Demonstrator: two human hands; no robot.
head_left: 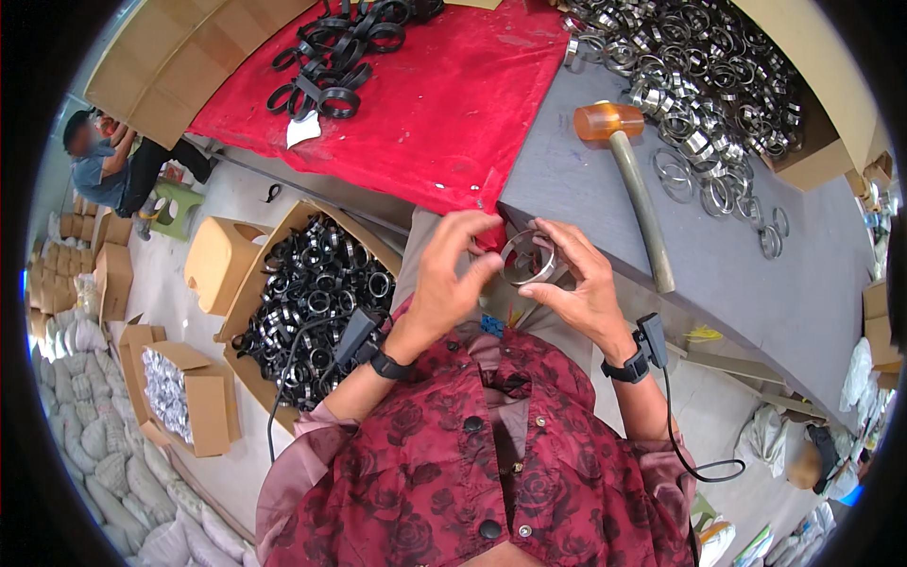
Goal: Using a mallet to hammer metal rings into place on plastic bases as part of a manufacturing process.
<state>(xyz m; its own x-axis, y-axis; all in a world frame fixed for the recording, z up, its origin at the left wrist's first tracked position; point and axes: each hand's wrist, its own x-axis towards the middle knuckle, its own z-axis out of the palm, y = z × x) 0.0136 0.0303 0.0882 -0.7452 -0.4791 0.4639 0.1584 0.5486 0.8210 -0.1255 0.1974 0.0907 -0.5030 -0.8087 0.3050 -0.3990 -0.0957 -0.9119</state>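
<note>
Holding a metal ring at the center of the frame, both hands work close together just above the edge of the grey table. The left hand has its fingers curled and pressed on the left side of the ring, with the thumb pointing toward it. The right hand supports the ring from the right and from below, fingers partly spread around its rim. So the ring is pinched between the two hands, not resting on the table.

I think the step is fitting or checking something inside the ring. To do it well, the right hand should keep the ring steady and level, and the left fingers should press evenly, not on one point only, so that nothing goes in crooked.

A mallet with an orange head lies on the table in the upper middle, near the hands. A heap of shiny rings is at the upper right, black rings lie on the red cloth at the top, and a cardboard box of dark rings stands at the left, on the floor. Another person sits at the far upper left.
</note>
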